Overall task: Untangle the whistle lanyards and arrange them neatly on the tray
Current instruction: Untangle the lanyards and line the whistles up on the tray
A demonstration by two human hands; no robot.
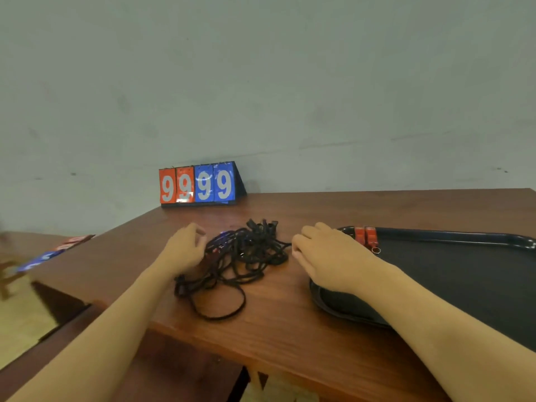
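We see both arms reach out over a brown wooden table (pixel 333 329) with a smooth, shiny top. The left hand (pixel 185 248) sits at the left side of a messy pile of black lanyards (pixel 246 253), with its fingers curled in; they touch the cords, but we cannot tell if they hold one. The right hand (pixel 324 256) is at the right side of the pile, palm down, and its bent fingertips pinch a thin black cord that sticks out of the heap. The cords are thin and ropey, looped over each other, with one big loop hanging toward the near edge of the table. Little black clips poke up at the back of the pile. A flat black tray (pixel 464 274) with a raised, rounded rim lies just right of the pile, under the right wrist. Two orange whistles (pixel 367 236) with a small metal ring rest on its far left corner. At the back stands a flip scoreboard (pixel 200 185), red and blue, showing four nines.
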